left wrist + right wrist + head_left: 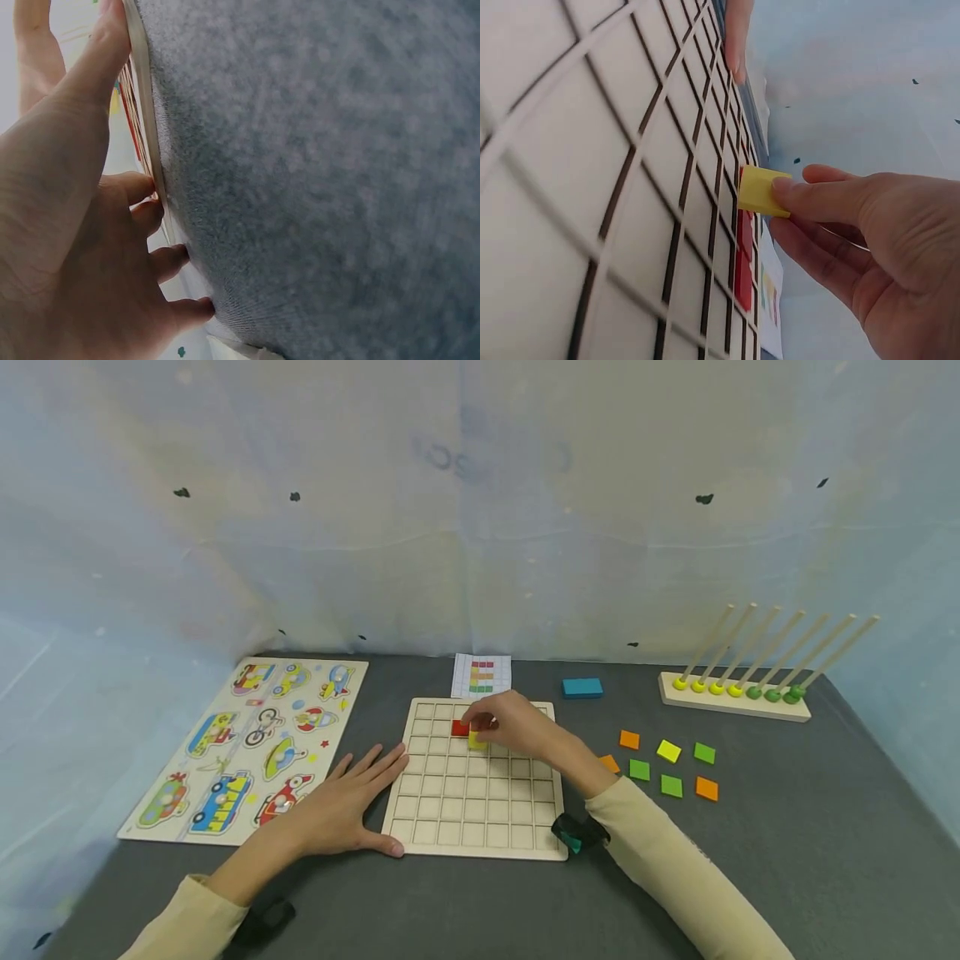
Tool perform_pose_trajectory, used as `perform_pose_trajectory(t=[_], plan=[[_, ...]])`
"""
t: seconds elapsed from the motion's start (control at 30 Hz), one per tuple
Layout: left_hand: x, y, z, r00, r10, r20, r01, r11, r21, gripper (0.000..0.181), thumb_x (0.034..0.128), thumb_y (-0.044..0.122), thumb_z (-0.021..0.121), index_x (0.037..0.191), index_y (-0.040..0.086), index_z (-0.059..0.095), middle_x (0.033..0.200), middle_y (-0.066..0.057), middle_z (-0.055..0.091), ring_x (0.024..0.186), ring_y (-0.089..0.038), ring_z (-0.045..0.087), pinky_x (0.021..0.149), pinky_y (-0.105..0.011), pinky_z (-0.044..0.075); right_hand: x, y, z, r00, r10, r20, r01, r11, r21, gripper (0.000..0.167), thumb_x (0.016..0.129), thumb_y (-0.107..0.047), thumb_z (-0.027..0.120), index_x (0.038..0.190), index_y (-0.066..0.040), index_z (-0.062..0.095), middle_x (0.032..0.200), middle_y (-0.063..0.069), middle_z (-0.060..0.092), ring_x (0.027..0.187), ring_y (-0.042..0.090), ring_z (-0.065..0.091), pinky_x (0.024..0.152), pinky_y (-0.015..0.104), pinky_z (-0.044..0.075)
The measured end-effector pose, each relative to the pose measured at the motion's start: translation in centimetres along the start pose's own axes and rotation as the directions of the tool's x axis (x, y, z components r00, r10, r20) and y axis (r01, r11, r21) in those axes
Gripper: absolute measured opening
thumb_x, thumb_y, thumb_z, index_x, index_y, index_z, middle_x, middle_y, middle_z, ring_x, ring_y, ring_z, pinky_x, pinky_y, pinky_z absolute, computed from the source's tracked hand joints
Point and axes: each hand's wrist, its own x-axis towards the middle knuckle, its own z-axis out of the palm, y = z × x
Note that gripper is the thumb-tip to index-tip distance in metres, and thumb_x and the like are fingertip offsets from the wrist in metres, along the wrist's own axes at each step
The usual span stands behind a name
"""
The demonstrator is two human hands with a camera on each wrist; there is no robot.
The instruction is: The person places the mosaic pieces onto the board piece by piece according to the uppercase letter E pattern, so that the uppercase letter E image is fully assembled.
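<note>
A wooden grid board (465, 814) lies on the dark table. Near its top row, the right hand (517, 724) pinches a yellow tile (477, 741) between thumb and fingers; in the right wrist view the yellow tile (760, 190) is tilted above the grid beside red tiles (743, 262). One red tile (459, 728) shows in the head view, left of the fingertips. Spread flat, the left hand (337, 810) touches the board's left edge with its thumb and fingers. The left wrist view shows the left hand (97, 247) against the board's edge (148, 112).
Loose orange, yellow and green tiles (671, 786) lie right of the board. Behind it are a printed pattern card (462, 672) and a blue block (582, 688). A vehicle puzzle (255, 702) lies at the left, a rack with upright pegs (772, 705) at the back right.
</note>
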Motion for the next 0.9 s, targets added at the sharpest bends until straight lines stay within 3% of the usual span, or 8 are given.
perform_pose_trajectory(t=[0.3,0.9], plan=[[-0.2,0.1,0.0,1.000,-0.006,0.001,0.006,1.000,-0.009,0.120,0.0681,0.083,0.061,0.158,0.014,0.021,0.164,-0.005,0.015,0.149,-0.037,0.013,0.114,-0.066,0.009,1.5,-0.6,1.5,1.000,-0.018,0.004,0.018,0.999,0.032,0.022,0.087,0.001,0.072,0.109,-0.001,0.072,0.098,0.006,0.071,0.088,0.015,0.065,0.078,0.023,0.052],[-0.2,0.2,-0.1,1.000,0.000,-0.001,0.000,1.000,-0.008,0.119,0.0691,0.081,0.063,0.158,0.013,0.020,0.164,-0.006,0.015,0.149,-0.037,0.012,0.114,-0.066,0.009,2.3,-0.6,2.9,0.999,0.031,0.011,-0.031,0.998,-0.063,0.017,0.088,0.002,0.070,0.103,-0.004,0.073,0.092,0.005,0.070,0.083,0.015,0.064,0.074,0.023,0.052]])
